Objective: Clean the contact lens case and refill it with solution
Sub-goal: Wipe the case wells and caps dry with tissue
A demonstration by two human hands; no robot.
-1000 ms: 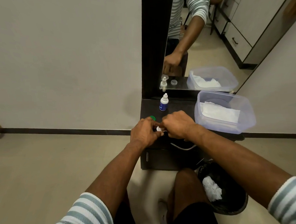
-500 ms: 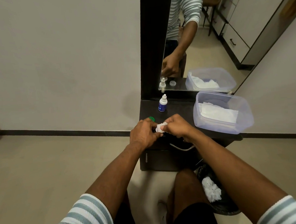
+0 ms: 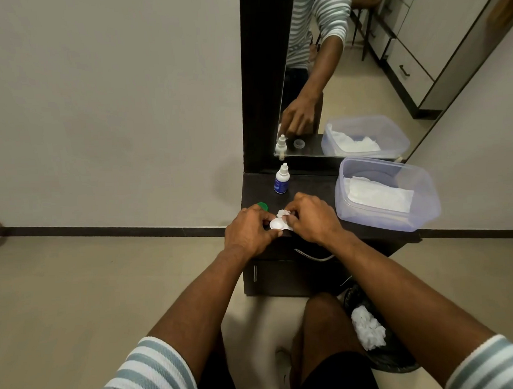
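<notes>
Over the front edge of the dark dresser top (image 3: 311, 188), my left hand (image 3: 248, 229) grips the white contact lens case (image 3: 276, 223); one round well faces up between my fingers. My right hand (image 3: 313, 218) pinches a small crumpled white tissue (image 3: 283, 213) at the case's far side. A green cap (image 3: 262, 206) lies just behind my left hand. The solution bottle (image 3: 281, 179), white with a blue label, stands upright further back by the mirror.
A clear plastic box (image 3: 422, 212) holding white tissues sits at the right of the dresser top. A mirror (image 3: 347, 70) rises behind. On the floor at the lower right stands a black bin (image 3: 385, 360) with crumpled tissue inside. My knee is below the drawer.
My hands have parted slightly, so the case's round well and the tissue now show between them. One second ago the fingers covered nearly all of it.
</notes>
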